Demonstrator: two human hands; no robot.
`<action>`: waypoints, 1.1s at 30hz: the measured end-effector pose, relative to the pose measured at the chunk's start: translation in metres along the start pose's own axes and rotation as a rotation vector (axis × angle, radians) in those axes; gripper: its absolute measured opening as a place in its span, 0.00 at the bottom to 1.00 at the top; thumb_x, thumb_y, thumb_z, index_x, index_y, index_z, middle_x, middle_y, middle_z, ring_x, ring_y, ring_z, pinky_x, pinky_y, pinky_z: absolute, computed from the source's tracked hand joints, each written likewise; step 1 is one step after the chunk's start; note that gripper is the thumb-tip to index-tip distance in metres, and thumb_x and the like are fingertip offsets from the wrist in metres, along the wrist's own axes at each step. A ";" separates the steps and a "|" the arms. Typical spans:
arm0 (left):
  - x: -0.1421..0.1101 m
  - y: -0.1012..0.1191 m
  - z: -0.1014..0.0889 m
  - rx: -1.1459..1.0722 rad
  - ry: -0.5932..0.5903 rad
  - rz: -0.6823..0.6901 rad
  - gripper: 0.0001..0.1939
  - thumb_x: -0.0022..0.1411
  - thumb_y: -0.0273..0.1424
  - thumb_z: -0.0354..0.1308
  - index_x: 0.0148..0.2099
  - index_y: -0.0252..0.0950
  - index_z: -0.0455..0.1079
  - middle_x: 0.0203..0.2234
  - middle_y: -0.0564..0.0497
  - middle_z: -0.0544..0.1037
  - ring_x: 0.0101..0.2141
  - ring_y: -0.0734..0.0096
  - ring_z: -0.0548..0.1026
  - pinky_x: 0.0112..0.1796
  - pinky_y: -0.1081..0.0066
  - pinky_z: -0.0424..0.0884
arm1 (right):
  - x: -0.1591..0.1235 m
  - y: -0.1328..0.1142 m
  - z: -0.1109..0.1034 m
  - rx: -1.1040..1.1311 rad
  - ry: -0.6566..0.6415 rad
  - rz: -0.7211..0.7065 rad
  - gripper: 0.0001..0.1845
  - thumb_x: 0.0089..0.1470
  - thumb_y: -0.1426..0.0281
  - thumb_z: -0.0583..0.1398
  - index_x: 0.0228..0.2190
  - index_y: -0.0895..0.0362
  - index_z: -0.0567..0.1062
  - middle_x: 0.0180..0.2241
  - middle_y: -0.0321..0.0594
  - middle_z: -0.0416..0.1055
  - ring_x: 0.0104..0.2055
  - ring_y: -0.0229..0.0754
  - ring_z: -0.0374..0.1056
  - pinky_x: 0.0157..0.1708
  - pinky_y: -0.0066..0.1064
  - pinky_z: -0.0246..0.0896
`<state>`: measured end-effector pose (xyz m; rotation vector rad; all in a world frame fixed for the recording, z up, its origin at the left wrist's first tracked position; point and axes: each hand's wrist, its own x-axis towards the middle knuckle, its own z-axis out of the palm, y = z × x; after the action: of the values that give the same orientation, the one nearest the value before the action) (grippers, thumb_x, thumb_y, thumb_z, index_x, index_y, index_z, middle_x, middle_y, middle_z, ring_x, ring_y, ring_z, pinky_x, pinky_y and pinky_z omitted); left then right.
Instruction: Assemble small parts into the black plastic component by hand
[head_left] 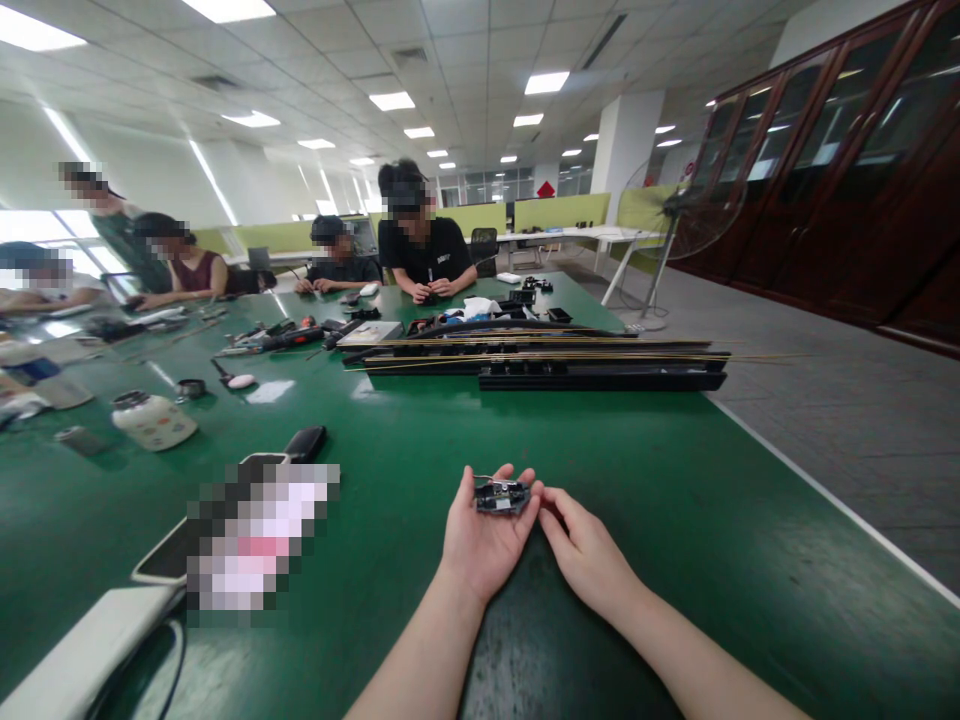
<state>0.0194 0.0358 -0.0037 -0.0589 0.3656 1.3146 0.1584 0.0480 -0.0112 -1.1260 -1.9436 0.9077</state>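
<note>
My left hand (484,535) is palm up just above the green table (675,480), fingers curled round a small black electronic module (501,496) with metal parts on top. My right hand (585,545) lies beside it, back of the hand up, its fingertips pinched at the module's right end. Whether the right fingers hold a tiny part is too small to see. Both forearms reach in from the bottom edge.
Long black rails with thin rods (570,362) lie across the table's middle. A phone (247,530), a black case (306,442) and a white jar (154,420) are at the left. Several people sit at the far end. The table edge and floor run along the right.
</note>
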 end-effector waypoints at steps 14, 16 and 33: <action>0.000 0.000 0.000 0.051 -0.001 -0.016 0.17 0.57 0.40 0.50 0.38 0.30 0.69 0.40 0.37 0.72 0.44 0.56 0.71 0.39 0.63 0.71 | -0.001 0.006 0.002 -0.029 0.016 -0.029 0.16 0.53 0.74 0.49 0.42 0.53 0.68 0.39 0.41 0.71 0.43 0.44 0.67 0.44 0.39 0.62; 0.000 0.000 0.000 0.047 0.000 -0.016 0.17 0.57 0.40 0.50 0.38 0.30 0.69 0.40 0.37 0.72 0.44 0.56 0.71 0.39 0.63 0.71 | -0.001 0.006 0.002 -0.029 0.012 -0.030 0.16 0.53 0.75 0.49 0.42 0.53 0.68 0.40 0.41 0.71 0.43 0.44 0.67 0.45 0.39 0.62; 0.000 -0.002 0.001 0.042 0.011 -0.010 0.17 0.57 0.40 0.51 0.38 0.29 0.69 0.40 0.36 0.73 0.43 0.56 0.71 0.39 0.63 0.71 | -0.001 0.008 0.002 -0.034 0.012 -0.039 0.15 0.53 0.74 0.48 0.41 0.53 0.68 0.39 0.42 0.71 0.43 0.44 0.67 0.44 0.39 0.62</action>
<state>0.0211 0.0353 -0.0034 -0.0330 0.4018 1.2969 0.1605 0.0493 -0.0192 -1.1066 -1.9715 0.8480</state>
